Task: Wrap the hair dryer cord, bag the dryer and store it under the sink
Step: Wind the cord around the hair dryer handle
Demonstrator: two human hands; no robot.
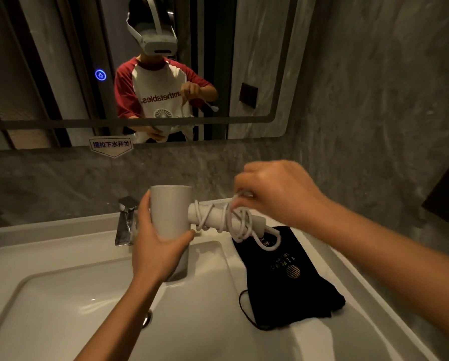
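Observation:
My left hand grips the pale grey barrel of the hair dryer and holds it above the sink basin, with the handle pointing right. The white cord is looped several times around that handle, and one loop hangs below its end. My right hand pinches a strand of the cord just above the handle. A black drawstring bag with a gold logo lies flat on the counter to the right of the basin, under the handle.
The white sink fills the lower view, with a chrome faucet behind the dryer and a drain at the basin's bottom. A wide mirror hangs above on the grey stone wall. A dark box is mounted at the right.

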